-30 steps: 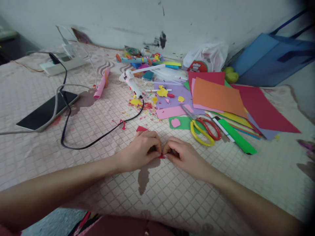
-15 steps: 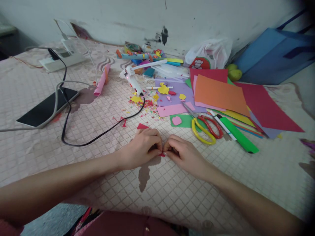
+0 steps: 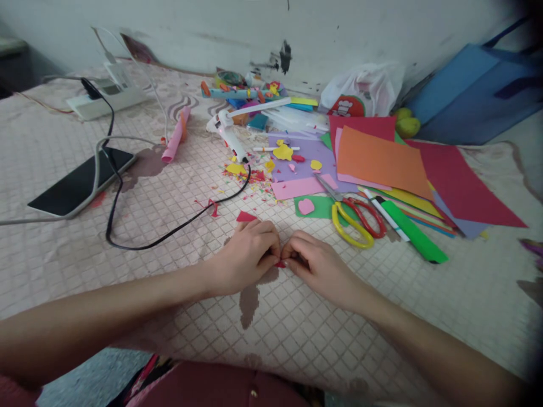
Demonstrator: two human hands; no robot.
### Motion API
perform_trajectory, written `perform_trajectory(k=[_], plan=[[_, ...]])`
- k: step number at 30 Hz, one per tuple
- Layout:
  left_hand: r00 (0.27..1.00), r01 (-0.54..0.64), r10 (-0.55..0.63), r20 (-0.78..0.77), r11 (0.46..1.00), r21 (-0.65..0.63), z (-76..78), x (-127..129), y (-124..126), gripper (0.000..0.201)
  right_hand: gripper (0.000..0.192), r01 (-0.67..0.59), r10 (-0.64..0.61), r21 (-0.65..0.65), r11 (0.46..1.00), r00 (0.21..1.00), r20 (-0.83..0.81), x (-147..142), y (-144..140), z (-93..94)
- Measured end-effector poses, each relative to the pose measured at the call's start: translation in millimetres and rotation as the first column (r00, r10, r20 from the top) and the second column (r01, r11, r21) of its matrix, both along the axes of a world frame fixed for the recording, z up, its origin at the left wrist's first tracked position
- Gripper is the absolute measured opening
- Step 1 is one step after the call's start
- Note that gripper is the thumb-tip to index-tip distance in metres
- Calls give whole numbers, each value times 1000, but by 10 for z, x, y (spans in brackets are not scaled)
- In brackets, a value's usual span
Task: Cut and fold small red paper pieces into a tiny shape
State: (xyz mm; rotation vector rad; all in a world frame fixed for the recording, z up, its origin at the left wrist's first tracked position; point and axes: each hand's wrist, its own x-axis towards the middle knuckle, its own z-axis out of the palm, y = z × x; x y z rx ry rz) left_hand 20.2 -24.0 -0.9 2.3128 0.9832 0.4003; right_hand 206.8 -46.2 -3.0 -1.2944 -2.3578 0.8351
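Both hands meet fingertip to fingertip over the patterned tablecloth. Between them is a small piece of red craft sheet (image 3: 280, 264), mostly covered by the fingers. My left hand (image 3: 251, 253) pinches it from the left, thumb against forefinger. From the right, my right hand (image 3: 316, 264) pinches the same piece, fingers curled. Another red scrap (image 3: 246, 216) shows just behind the left knuckles; whether that hand touches it I cannot tell. Scissors (image 3: 352, 217) with one yellow and one red handle lie beyond the right hand, near a pink cut-out shape (image 3: 306, 206) on a green strip (image 3: 318, 204).
A white glue gun (image 3: 229, 135) trails a black cord across the left. Beyond that cord lies a phone (image 3: 80, 183). Coloured sheets (image 3: 384, 164), a green cutter (image 3: 416, 232) and a blue bag (image 3: 470, 96) fill the right. Small scraps (image 3: 254, 176) litter the middle.
The view has shifted very slightly. Both hands stay in the same pinch on the red piece, with hardly any movement.
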Motion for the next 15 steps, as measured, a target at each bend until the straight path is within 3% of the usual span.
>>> perform_trajectory(k=[15], plan=[[1000,-16,16,26,999,28,-32,-4,2,7,17,34,-34,0,999,999,-40,-19,-17,-19]])
